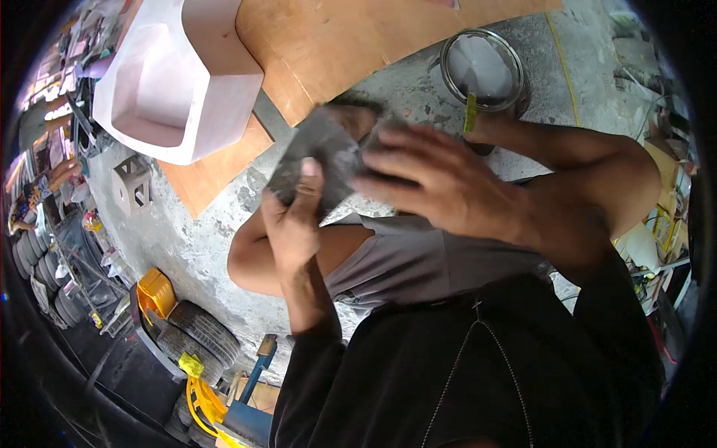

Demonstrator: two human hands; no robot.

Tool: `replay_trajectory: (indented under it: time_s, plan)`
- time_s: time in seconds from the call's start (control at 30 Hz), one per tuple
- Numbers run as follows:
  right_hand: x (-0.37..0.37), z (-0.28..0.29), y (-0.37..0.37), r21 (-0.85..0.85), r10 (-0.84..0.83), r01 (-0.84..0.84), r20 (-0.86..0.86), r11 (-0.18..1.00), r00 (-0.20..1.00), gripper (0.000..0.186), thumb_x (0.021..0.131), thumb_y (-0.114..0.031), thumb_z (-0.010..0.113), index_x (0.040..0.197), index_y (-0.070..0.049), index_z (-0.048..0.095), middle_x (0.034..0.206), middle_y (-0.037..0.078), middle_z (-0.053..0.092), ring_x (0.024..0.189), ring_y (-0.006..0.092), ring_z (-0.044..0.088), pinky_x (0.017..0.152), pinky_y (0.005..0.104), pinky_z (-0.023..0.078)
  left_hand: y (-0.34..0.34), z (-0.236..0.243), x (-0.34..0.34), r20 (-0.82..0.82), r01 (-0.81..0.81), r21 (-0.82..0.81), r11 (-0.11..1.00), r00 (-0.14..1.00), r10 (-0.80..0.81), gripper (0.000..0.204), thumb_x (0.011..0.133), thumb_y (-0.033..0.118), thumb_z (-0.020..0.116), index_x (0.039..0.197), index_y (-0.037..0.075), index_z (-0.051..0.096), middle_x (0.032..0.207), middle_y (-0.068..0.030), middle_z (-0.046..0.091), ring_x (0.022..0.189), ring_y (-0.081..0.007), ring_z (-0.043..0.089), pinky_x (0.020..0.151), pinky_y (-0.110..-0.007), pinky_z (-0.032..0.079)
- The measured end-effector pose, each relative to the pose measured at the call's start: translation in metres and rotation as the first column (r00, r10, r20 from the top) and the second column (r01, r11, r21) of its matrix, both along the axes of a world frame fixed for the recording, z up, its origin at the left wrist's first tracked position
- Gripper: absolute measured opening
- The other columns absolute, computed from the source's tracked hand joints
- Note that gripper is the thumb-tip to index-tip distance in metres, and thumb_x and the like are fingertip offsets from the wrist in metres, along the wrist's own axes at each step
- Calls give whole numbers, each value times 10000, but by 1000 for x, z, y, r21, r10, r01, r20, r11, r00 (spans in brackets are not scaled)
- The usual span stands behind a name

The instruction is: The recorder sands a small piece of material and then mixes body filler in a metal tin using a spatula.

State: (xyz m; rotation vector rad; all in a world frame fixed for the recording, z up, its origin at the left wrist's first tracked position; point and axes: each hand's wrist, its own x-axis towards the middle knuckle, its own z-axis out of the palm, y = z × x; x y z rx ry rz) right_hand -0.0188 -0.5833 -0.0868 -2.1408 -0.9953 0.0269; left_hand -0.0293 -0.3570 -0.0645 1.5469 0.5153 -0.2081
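Both of my hands hold a dark grey abrasive sheet (323,149) up close in front of me. My left hand (293,224) grips its lower edge, with the thumb pressed flat on its face. My right hand (441,187) comes in from the right and its fingers are closed over the sheet's right side, so that part is hidden. The sheet looks bent or folded between the two hands. Below the hands are my bare knee (250,257) and grey shorts (418,261).
On the concrete floor (202,231) lies a plywood board (336,45) carrying a white moulded shell (179,82). A round metal tin (482,71) stands at the upper right. A concrete block (134,183), tyres (202,332) and a yellow container (157,291) are at the left.
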Motion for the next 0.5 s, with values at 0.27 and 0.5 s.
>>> replay_trajectory:
  time_s: [0.27, 0.5]
  plan:
    - [-6, -20, -14, 166, 34, 89, -618, 982, 785, 241, 932, -115, 629, 1161, -41, 649, 1049, 115, 647, 950, 266, 649, 849, 409, 510, 90, -44, -49, 101, 51, -392, 919, 995, -12, 419, 836, 88, 772, 1206, -55, 637, 1176, -170, 676, 1032, -245, 673, 974, -419, 520]
    - [7, -20, -12, 44, -115, 321, -881, 946, 460, 236, 995, -218, 631, 1105, -9, 629, 946, 59, 649, 882, 115, 609, 767, 297, 491, 21, -79, -56, -126, 202, -487, 850, 947, -297, 355, 871, 126, 772, 1170, -34, 666, 1003, -30, 681, 902, -129, 618, 836, -299, 486]
